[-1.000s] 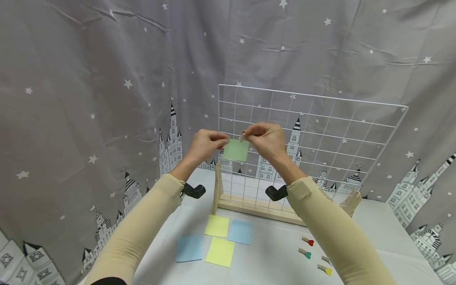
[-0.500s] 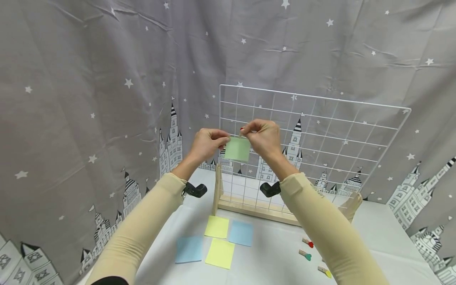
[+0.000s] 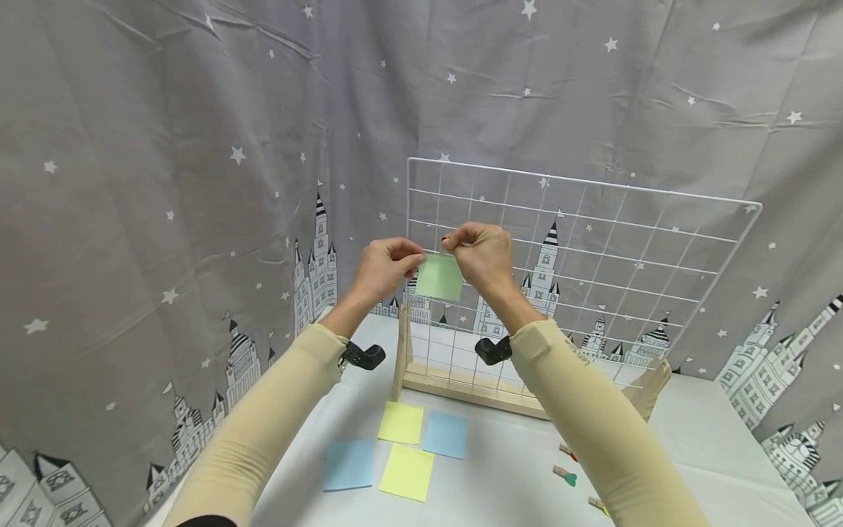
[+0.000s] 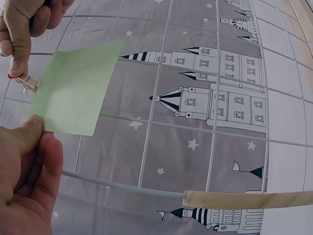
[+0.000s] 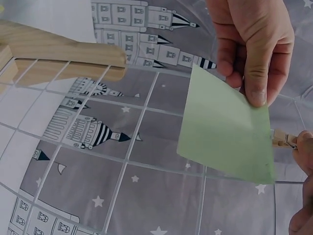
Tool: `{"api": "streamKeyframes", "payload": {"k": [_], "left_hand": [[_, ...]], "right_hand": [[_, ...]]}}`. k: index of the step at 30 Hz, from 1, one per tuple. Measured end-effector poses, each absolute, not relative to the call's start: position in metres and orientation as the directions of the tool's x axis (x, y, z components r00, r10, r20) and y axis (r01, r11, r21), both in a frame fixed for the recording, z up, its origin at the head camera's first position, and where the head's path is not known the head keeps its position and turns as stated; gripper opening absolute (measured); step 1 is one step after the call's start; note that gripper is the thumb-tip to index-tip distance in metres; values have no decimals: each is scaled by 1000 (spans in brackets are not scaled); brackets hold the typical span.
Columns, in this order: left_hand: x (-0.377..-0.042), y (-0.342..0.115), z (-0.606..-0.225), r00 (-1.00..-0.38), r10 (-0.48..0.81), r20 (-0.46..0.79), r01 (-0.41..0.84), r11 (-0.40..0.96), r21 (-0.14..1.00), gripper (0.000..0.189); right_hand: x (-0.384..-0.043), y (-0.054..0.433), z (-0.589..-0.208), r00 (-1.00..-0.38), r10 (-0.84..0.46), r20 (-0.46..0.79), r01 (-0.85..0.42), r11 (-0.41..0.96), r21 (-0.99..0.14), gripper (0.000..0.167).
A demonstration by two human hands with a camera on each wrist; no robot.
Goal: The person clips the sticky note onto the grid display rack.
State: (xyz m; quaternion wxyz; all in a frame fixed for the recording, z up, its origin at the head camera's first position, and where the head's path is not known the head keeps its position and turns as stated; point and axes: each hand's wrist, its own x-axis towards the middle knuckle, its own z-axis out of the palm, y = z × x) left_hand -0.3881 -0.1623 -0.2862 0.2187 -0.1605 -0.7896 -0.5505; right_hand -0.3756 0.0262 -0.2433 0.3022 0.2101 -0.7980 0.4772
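Note:
A square green sticky note (image 3: 439, 278) hangs in front of the upper left part of a white wire grid (image 3: 586, 219). My left hand (image 3: 384, 268) pinches the note's upper left corner between thumb and fingers. My right hand (image 3: 486, 256) grips a small wooden clothespin (image 5: 283, 139) with a bit of red at its handle end. In the right wrist view the clothespin's tip meets the note's top edge, near a grid wire. Whether its jaws enclose both paper and wire, I cannot tell. The left wrist view shows the clothespin (image 4: 28, 83) beside the same edge.
Two yellow notes (image 3: 406, 472) and two blue notes (image 3: 347, 465) lie on the white table. Several clothespins (image 3: 564, 475) lie at the right, partly behind my right forearm. A wooden base (image 3: 474, 389) supports the grid; a grey patterned curtain (image 3: 197, 183) hangs behind.
My right hand has shifted slightly left along the note's top edge with the clothespin. My right forearm now covers more of the loose clothespins. The left hand has stayed nearly still.

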Motion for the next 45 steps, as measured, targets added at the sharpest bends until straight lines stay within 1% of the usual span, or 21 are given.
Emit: {"api": "streamKeyframes", "payload": {"k": [4,12,18,23,27,34,40,45], "left_hand": [[-389,-162,-287,-848,2,530,503,319,804,11],[-388,-161,-286,-838,-8,545,512,331,792,10],[-390,-161,-287,-837,-7,547,515,329,792,10],[-391,-160,-289,-841,-9,542,512,314,800,10],[-391,-159,-291,-836,-14,549,519,310,797,10],[-392,-156,-292,-817,-41,575,535,321,782,10],[-391,-154,-293,-807,-60,587,542,319,777,11],[-392,-154,-294,-811,-72,581,532,325,782,11]], "right_hand": [[-376,26,-244,-725,-47,687,-621,475,-624,17],[-376,25,-243,-731,-63,679,-599,534,-596,19],[-376,26,-242,-753,-59,655,-565,567,-599,21],[-375,24,-243,-756,-60,651,-548,601,-582,21],[-375,22,-244,-752,-75,655,-548,622,-559,21],[-375,21,-245,-722,-119,682,-558,683,-472,21],[-373,21,-244,-749,-109,654,-531,689,-493,19],[-372,21,-244,-771,-87,631,-501,694,-517,17]]}}
